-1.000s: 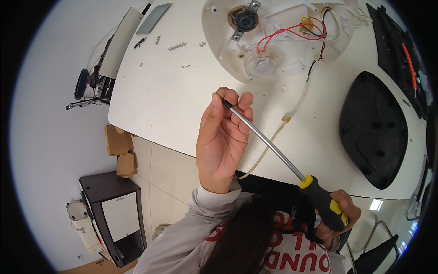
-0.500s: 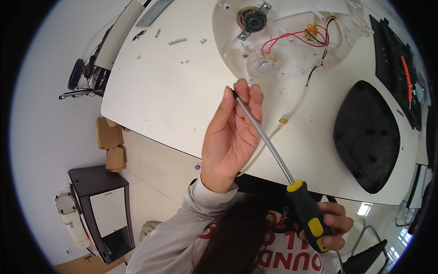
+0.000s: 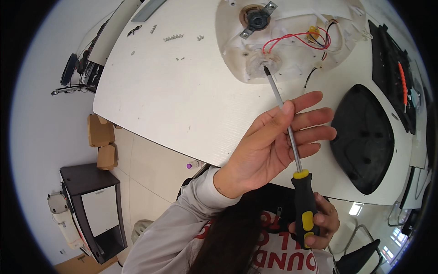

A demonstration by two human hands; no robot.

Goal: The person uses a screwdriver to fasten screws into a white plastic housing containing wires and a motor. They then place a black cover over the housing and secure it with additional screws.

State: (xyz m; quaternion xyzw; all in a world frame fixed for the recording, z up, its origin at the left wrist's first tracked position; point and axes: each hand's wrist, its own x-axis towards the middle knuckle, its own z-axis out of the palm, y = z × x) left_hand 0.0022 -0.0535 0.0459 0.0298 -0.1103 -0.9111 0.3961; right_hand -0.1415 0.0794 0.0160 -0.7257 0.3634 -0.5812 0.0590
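My right hand (image 3: 326, 218) is wrapped round the black and yellow handle of a long screwdriver (image 3: 297, 153). Partway up the metal shaft, my left hand (image 3: 262, 153) steadies it between thumb and index finger, palm up, the other fingers spread. The dark tip meets a clear round plastic part (image 3: 253, 64) with two red wires; any screw under the tip is too small to make out. That part sits at the near edge of a white plastic shell (image 3: 292, 64), inner side up. A round part with a metal bracket (image 3: 258, 19) is fixed farther back in the shell.
On the white table (image 3: 169, 96), several screws (image 3: 173, 37) stand in a row at the far left. A black curved cover (image 3: 362, 137) lies to the right, near a black panel (image 3: 383, 68) bearing an orange-handled tool (image 3: 402, 84). Cardboard boxes (image 3: 100, 130) are beyond the left edge.
The screwdriver tip has moved away from my left fingertips and onto the clear round part. My left hand has slid down the shaft and to the right, fingers spreading.
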